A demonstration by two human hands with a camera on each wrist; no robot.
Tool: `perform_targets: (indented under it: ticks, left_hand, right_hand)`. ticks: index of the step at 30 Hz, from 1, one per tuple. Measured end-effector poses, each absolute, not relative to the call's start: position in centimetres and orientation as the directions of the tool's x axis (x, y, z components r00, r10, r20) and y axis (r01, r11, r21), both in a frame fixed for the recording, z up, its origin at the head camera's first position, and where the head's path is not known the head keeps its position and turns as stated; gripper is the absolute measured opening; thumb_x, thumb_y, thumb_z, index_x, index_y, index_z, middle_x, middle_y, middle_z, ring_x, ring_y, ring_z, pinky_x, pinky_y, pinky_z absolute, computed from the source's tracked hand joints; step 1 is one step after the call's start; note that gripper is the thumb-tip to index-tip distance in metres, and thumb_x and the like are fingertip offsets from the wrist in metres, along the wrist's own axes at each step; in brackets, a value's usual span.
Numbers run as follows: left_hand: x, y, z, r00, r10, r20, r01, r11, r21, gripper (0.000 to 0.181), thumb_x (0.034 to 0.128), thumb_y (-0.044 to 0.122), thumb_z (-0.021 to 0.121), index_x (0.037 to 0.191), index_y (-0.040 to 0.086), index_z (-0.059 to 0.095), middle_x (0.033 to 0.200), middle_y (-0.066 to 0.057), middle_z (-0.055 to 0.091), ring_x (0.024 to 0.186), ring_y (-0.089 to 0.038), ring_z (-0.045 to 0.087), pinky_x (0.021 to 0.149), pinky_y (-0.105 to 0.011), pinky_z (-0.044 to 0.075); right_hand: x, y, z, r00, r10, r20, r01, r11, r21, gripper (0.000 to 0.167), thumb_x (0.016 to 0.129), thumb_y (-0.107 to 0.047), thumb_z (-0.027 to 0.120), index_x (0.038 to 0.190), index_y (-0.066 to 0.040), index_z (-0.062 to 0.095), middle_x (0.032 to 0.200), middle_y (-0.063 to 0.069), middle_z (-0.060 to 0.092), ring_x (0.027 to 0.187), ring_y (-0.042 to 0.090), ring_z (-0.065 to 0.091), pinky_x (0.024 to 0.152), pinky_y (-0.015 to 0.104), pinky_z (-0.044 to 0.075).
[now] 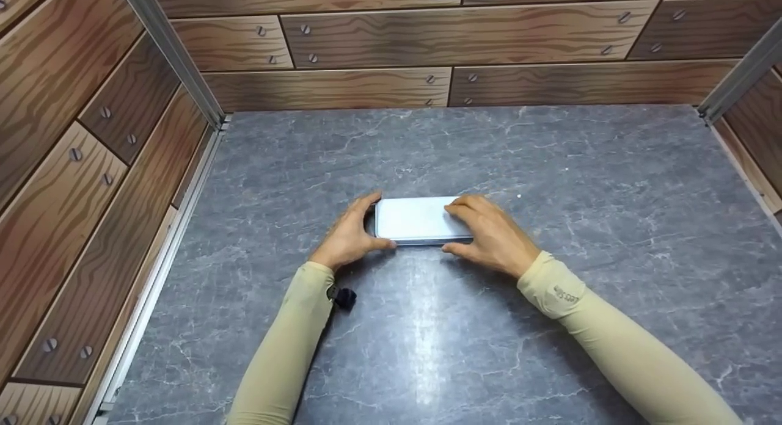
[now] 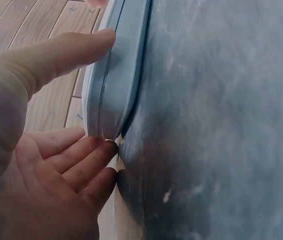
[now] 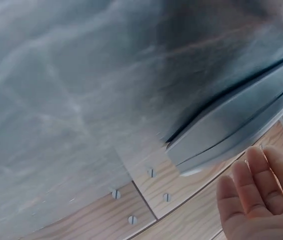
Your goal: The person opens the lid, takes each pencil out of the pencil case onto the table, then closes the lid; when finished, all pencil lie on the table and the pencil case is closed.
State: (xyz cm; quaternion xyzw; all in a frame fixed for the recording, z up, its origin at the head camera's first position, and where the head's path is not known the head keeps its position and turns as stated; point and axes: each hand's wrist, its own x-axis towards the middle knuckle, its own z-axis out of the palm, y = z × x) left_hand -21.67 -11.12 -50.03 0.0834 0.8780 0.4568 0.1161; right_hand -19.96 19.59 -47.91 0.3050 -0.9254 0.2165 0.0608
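Observation:
A flat, light blue lidded case (image 1: 415, 220) lies on the grey table, its long side facing me. A seam runs along its side, and a small catch shows in the right wrist view on the case (image 3: 241, 120). My left hand (image 1: 351, 232) holds its left end. In the left wrist view, the thumb of the left hand (image 2: 56, 175) lies along the front side of the case (image 2: 119, 75), with fingertips at the end. My right hand (image 1: 492, 232) is around the right end, fingers over the lid. The right wrist view shows the right hand's (image 3: 261, 200) fingers fairly straight beside the case.
The grey marble-patterned tabletop (image 1: 611, 199) surrounds the case. Wood-patterned walls (image 1: 476, 37) stand at the back, left and right, with metal posts (image 1: 177, 52) at the corners. A small black device (image 1: 343, 298) sits at my left wrist.

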Motion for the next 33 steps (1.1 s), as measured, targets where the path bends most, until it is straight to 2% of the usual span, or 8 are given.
perform_targets:
  ticks: [7, 15, 25, 33]
  left_hand:
    - [-21.8, -11.4, -50.3, -0.958, 0.265, -0.110, 0.074, 0.599, 0.797, 0.107, 0.0838, 0.016, 0.100, 0.173, 0.013, 0.042, 0.178, -0.013, 0.045, 0.169, -0.036, 0.036, 0.142, -0.055, 0.027]
    - [-22.0, -11.3, -50.4, -0.953, 0.286, -0.099, 0.091, 0.583, 0.807, 0.102, 0.0850, 0.012, 0.099, 0.172, 0.013, 0.045, 0.174, -0.013, 0.049, 0.167, -0.035, 0.040, 0.141, -0.052, 0.030]
    - [-22.0, -11.5, -50.3, -0.956, 0.279, -0.092, 0.095, 0.588, 0.803, 0.101, 0.0858, 0.013, 0.098, 0.172, 0.013, 0.045, 0.174, -0.012, 0.050, 0.167, -0.035, 0.040, 0.141, -0.052, 0.030]
    - [-21.7, -11.6, -50.7, -0.956, 0.282, -0.087, 0.096, 0.576, 0.811, 0.100, 0.0861, 0.010, 0.097, 0.171, 0.011, 0.045, 0.172, -0.014, 0.050, 0.166, -0.035, 0.041, 0.141, -0.052, 0.030]
  right_hand:
    - [-20.2, 18.7, -48.3, -0.767, -0.587, 0.258, -0.641, 0.694, -0.328, 0.069, 0.088, -0.031, 0.097, 0.141, 0.004, 0.072, 0.140, 0.021, 0.072, 0.132, 0.041, 0.068, 0.121, 0.057, 0.055]
    - [-20.4, 18.3, -48.8, -0.710, -0.628, 0.320, -0.703, 0.661, -0.262, 0.057, 0.089, -0.026, 0.097, 0.132, 0.005, 0.075, 0.133, 0.020, 0.073, 0.124, 0.039, 0.071, 0.115, 0.054, 0.059]
    - [-20.8, 17.8, -48.9, -0.740, -0.599, 0.305, -0.672, 0.678, -0.297, 0.054, 0.089, -0.019, 0.095, 0.133, 0.003, 0.075, 0.133, 0.018, 0.072, 0.125, 0.038, 0.069, 0.117, 0.055, 0.058]
    - [-20.7, 17.5, -49.3, -0.704, -0.629, 0.328, -0.706, 0.669, -0.233, 0.051, 0.089, -0.018, 0.096, 0.130, 0.005, 0.076, 0.130, 0.019, 0.074, 0.119, 0.036, 0.071, 0.109, 0.052, 0.061]
